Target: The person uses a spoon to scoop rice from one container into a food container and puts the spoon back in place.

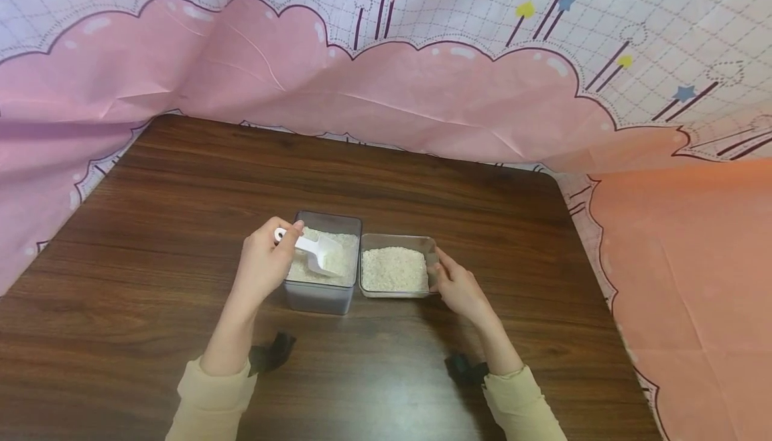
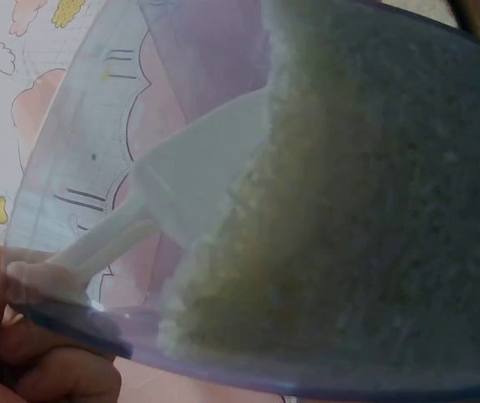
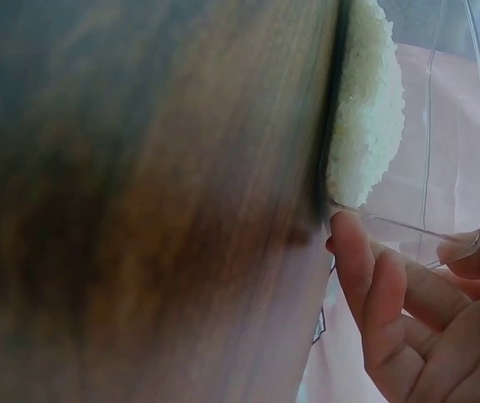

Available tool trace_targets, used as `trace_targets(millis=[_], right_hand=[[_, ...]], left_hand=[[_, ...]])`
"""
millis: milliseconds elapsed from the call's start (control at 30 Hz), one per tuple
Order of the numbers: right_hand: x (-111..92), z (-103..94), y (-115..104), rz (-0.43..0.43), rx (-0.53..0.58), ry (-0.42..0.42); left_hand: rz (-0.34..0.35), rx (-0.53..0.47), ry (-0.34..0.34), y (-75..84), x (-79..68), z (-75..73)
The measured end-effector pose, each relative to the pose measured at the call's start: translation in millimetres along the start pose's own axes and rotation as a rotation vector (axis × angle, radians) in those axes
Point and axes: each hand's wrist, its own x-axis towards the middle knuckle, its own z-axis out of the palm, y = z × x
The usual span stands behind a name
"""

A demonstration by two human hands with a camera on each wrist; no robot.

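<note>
My left hand grips the handle of a white scoop over the left rim of a tall, grey-tinted container. Rice fills much of that container, and the scoop's bowl dips into it. Through the clear wall in the left wrist view, the scoop slants down into the rice. To the right, a shallow clear box holds a mound of rice. My right hand holds that box by its right wall, thumb at the rim and fingers low outside, as the right wrist view shows.
Both containers stand side by side on a dark wood-grain table. A patterned pink and white curtain hangs behind the table, with an orange-pink stretch at the right. Black straps sit at both wrists, by the rolled cream sleeves.
</note>
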Motion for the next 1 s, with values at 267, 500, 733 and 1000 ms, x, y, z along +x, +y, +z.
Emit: trace_targets(millis=[267, 500, 733, 1000], right_hand=[[0, 0.8, -1, -0.004, -0.01, 0.003], [1, 0.2, -1, -0.006, -0.012, 0.002], [2, -0.1, 0, -0.014, -0.012, -0.005], [2, 0.3, 0, -0.017, -0.021, -0.003]], left_hand=[[-0.007, -0.073, 0.085, -5.8, -2.6, 2.6], [-0.026, -0.218, 0.149, -7.7, -5.1, -2.7], [-0.045, -0.367, 0.154, -13.5, -7.4, -11.6], [-0.092, -0.488, 0.204, -16.6, -9.0, -20.3]])
